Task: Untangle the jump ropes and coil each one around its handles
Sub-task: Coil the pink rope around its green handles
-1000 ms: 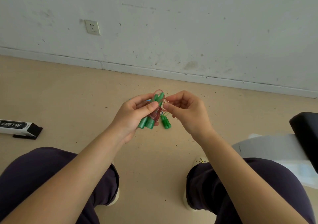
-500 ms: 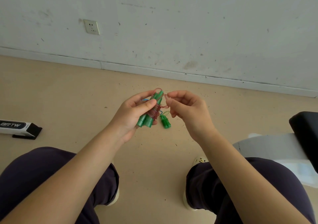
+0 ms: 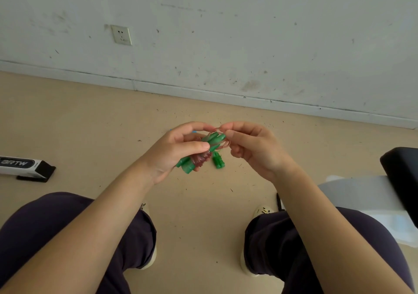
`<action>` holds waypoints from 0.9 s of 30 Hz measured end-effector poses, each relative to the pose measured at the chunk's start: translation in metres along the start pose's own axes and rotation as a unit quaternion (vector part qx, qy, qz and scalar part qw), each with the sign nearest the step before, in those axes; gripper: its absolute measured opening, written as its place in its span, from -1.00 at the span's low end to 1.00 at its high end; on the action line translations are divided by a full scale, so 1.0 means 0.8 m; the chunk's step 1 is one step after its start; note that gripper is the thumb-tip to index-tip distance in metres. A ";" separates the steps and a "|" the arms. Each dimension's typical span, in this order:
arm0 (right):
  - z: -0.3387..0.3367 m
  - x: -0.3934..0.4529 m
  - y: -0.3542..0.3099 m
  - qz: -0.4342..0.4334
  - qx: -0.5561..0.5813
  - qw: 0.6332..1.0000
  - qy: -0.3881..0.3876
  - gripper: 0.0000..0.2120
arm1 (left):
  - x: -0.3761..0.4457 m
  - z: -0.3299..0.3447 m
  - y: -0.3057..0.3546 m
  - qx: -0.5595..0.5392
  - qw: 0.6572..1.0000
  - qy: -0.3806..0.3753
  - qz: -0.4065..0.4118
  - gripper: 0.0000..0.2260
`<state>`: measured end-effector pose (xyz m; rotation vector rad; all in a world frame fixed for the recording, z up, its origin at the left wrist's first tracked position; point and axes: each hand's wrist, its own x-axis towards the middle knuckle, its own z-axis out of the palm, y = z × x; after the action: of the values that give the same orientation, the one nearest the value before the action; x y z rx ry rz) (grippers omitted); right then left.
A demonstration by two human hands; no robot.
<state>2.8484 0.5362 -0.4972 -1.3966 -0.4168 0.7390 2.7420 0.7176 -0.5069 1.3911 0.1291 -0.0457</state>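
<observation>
My left hand (image 3: 174,151) grips a pair of green jump-rope handles (image 3: 188,166) held side by side, with a thin reddish rope (image 3: 201,159) coiled round their middle. My right hand (image 3: 253,149) pinches the loose end of that reddish rope at the handles' upper tips, beside my left fingertips. Below the hands, a second pair of green handles (image 3: 218,161) lies on the tan floor. A bit of blue (image 3: 194,132) shows behind my left fingers; what it is cannot be told.
A white and black box (image 3: 24,166) lies on the floor at the left. A black seat edge (image 3: 400,178) and a white plastic sheet (image 3: 362,192) are at the right. My knees and shoes fill the bottom. A wall with a socket (image 3: 121,35) stands ahead.
My right hand has moved up to the handles' upper tips with the rope end, and my left fingers have closed over the top of the handles.
</observation>
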 end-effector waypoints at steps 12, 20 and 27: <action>-0.009 -0.005 0.000 0.005 -0.005 0.996 -0.087 -0.86 | -0.006 -0.002 0.008 0.053 0.998 -0.005 -0.020 -0.89; -0.009 -0.005 0.004 0.017 -0.079 0.994 -0.077 -0.81 | -0.002 -0.002 0.001 0.122 0.990 0.067 -0.015 -0.86; 0.004 -0.006 0.008 -0.053 -0.178 0.982 -0.016 -0.80 | -0.002 -0.001 -0.002 0.166 0.983 0.078 0.000 -0.73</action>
<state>2.8413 0.5353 -0.5024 -1.6838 -0.6691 0.6192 2.7403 0.7179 -0.5083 1.7280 0.2606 0.0437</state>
